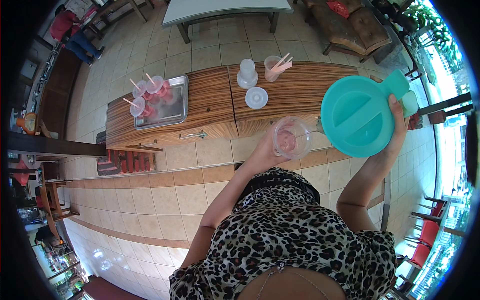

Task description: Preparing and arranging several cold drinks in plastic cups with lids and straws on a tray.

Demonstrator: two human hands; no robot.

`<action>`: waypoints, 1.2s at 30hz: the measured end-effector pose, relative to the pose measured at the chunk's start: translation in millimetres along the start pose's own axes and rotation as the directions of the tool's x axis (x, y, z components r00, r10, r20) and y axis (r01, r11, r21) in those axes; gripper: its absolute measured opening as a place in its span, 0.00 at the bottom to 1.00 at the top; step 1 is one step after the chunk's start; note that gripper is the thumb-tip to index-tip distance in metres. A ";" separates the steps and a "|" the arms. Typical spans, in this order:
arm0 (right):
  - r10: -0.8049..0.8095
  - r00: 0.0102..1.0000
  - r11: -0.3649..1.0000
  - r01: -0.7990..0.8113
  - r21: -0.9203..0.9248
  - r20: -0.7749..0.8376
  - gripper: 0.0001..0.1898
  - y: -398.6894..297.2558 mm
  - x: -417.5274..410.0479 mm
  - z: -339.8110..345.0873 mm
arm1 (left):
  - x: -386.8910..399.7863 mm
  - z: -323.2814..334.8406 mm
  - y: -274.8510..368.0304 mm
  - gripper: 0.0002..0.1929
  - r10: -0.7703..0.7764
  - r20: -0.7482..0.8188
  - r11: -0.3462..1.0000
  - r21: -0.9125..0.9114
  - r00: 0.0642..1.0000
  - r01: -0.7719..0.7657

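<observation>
My left hand [263,150] is wrapped around a clear plastic cup [303,144] with some pink drink [286,141] in its bottom. In my right hand [398,114] is a teal plastic pitcher [358,123], tilted toward the cup. A thin stream [310,132] runs between the pitcher's spout side and the cup. The pitcher's lid faces me and hides its contents. Both hands are in front of a wood-grain cabinet [210,93]. On its top, near the cup, lie a stack of clear plastic lids [256,98] and a stack of clear plastic cups [247,77].
A metal tray [182,90] at the cabinet's left holds three lidded cups [138,107] of pink drink with straws. Farther right stands a cup of straws [271,73]. Beyond are a white-topped table [225,9], a brown cushioned seat [337,28] and another person [71,32].
</observation>
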State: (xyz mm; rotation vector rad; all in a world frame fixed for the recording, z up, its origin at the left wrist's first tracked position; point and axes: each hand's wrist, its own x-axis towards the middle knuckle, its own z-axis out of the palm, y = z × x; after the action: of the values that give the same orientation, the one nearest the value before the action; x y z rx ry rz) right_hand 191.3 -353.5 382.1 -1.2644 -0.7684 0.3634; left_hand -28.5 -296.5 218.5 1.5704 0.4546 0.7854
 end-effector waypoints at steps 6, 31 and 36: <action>0.071 0.997 0.994 -0.071 0.080 0.005 0.25 -6.2 -2.9 2.3 | 0.0 -0.2 -4.6 0.49 0.021 0.004 1.000 0.011 1.000 -0.021; 0.051 0.998 0.995 -0.054 0.090 0.028 0.21 -7.7 -8.1 4.8 | -3.8 -0.1 -5.2 0.47 0.051 -0.015 0.999 0.018 0.999 -0.051; 0.013 0.998 0.999 -0.012 -0.030 0.064 0.28 -8.9 -7.6 4.9 | -4.3 -1.1 -3.6 0.48 0.011 -0.010 1.000 0.000 1.000 -0.011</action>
State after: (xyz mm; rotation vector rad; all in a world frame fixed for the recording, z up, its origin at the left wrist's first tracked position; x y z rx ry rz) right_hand 181.1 -357.4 388.6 -1.2907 -0.8233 0.4058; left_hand -31.8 -298.1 214.1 1.5708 0.4539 0.8019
